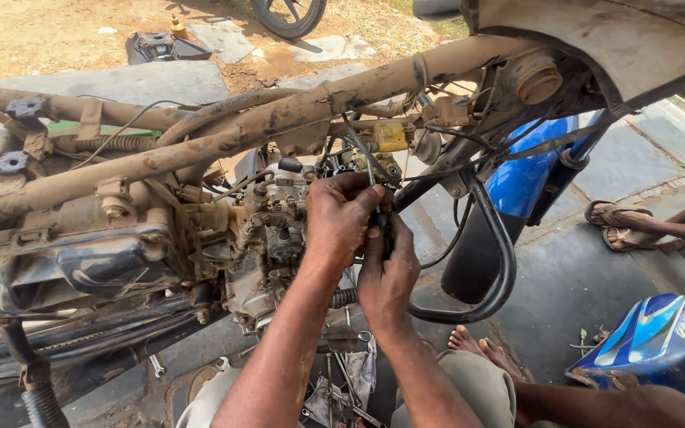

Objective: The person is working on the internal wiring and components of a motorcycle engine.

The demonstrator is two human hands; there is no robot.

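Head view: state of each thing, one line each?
Left hand: closed around a small dark part by the engine.
Right hand: gripping the same dark part from below.
Motorcycle frame: stripped, coated in dried mud.
Engine: exposed, dirty.
Blue fuel tank: off the bike, on the ground.
Spanner: lying on the ground.

**Bare arms, pale trousers**

Both forearms are showing bare to the elbow, with no sleeves, watch or gloves. The left hand (336, 218) and right hand (386, 277) are wearing no rings, and grime is marking the knuckles. Light grey-beige trousers (477, 388) are covering the knees. The feet (481, 349) are going bare, without sandals.
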